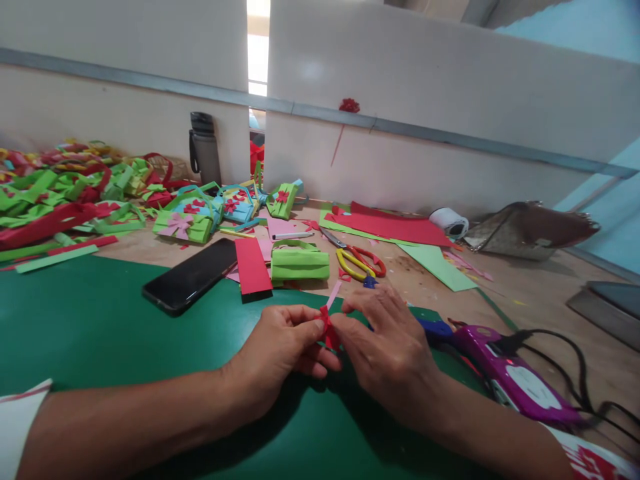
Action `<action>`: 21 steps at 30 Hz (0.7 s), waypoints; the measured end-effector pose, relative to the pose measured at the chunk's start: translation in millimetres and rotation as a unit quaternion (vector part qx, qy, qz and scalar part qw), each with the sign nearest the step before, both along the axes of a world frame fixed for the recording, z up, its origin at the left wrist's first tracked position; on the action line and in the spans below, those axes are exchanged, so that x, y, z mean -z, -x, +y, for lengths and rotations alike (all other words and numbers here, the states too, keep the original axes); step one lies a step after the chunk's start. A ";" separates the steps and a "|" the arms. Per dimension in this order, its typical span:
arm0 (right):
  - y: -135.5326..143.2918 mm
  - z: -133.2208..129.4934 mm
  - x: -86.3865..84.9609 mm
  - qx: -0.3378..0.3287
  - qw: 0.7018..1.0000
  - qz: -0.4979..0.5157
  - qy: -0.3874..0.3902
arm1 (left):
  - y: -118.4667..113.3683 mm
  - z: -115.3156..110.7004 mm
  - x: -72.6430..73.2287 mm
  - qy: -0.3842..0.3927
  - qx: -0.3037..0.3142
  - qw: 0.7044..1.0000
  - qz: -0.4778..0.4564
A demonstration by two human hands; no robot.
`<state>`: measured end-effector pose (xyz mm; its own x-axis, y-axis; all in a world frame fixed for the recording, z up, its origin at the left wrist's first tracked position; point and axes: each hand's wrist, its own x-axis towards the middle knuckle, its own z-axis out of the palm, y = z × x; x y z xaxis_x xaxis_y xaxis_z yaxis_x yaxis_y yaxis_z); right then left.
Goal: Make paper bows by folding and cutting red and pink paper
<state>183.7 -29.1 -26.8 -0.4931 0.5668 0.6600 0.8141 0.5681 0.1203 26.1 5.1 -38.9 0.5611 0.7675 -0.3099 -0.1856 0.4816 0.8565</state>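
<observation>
Over the green mat (100,333), my left hand (280,347) pinches a small red paper piece (329,330) between thumb and fingers. My right hand (390,340) is at the right side of the same piece, its thumb and index finger pressed on it. A narrow pink strip (334,293) sticks up just behind the red piece. Beyond the hands lie a folded green paper bag (300,265), a red paper rectangle (253,267) and scissors with yellow and red handles (357,260).
A black phone (193,275) lies on the mat's back edge. A purple device (520,380) with black cables is at right. Finished paper bags (185,220) and a bottle (205,150) stand at back left. Red sheets (395,225), a tape roll (449,222) and a handbag (530,230) are at back right.
</observation>
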 end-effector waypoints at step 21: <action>2.7 -9.0 -0.2 0.025 0.995 -0.089 -0.044 | 1.7 1.6 2.5 0.004 -0.008 1.000 -0.024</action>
